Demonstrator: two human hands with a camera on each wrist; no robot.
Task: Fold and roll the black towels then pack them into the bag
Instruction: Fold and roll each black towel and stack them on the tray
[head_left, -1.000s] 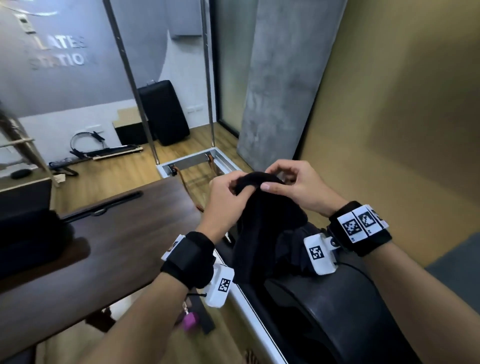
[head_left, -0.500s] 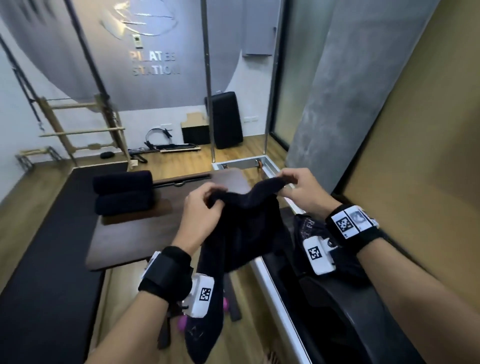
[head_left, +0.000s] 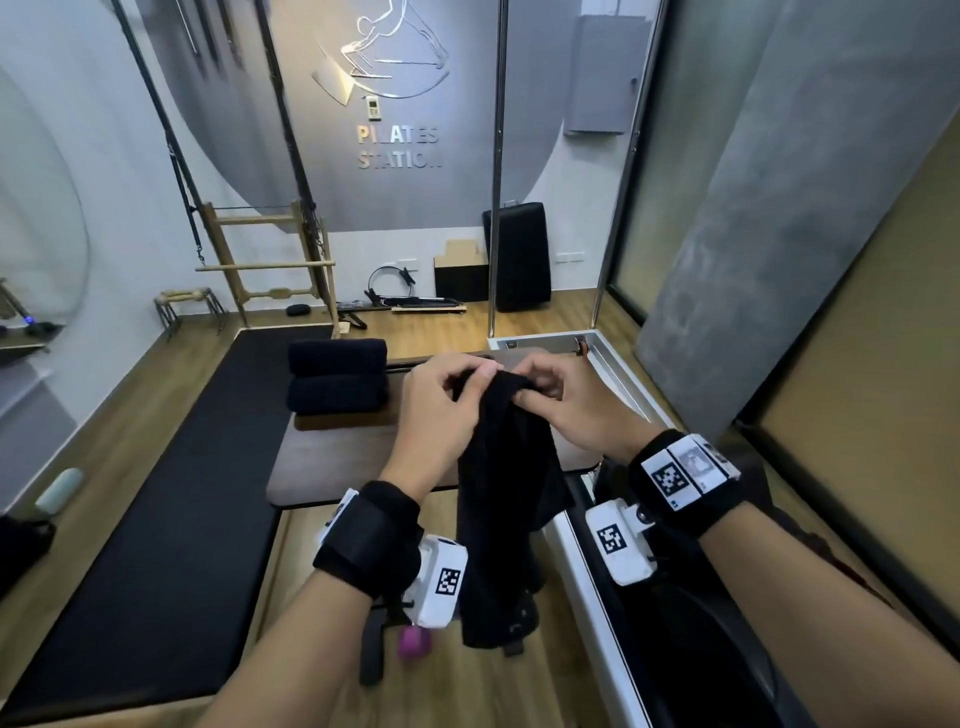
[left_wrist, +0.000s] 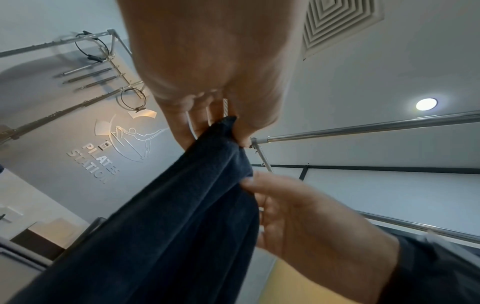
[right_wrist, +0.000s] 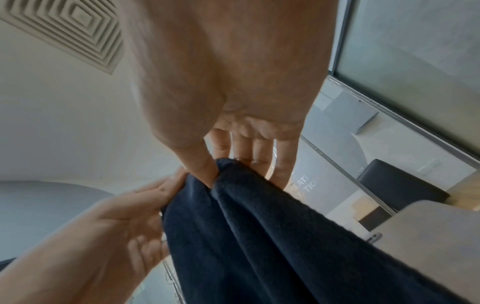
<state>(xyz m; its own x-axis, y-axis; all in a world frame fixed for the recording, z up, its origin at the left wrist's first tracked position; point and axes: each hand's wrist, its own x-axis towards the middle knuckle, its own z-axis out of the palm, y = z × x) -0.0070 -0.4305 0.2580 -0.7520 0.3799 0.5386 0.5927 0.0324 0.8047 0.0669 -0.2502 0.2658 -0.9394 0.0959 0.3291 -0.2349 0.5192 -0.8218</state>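
two rolled black towels (head_left: 337, 382): stacked left of the hands. left hand (head_left: 441, 415), right hand (head_left: 566, 410): both pinching the top edge of a limp black terry towel (head_left: 506, 499), hanging unfolded. step: folding. next: spread corners apart.

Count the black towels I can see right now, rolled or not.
3. Two rolled towels lie stacked on the brown table; one unrolled towel hangs from both hands. Others may be hidden.
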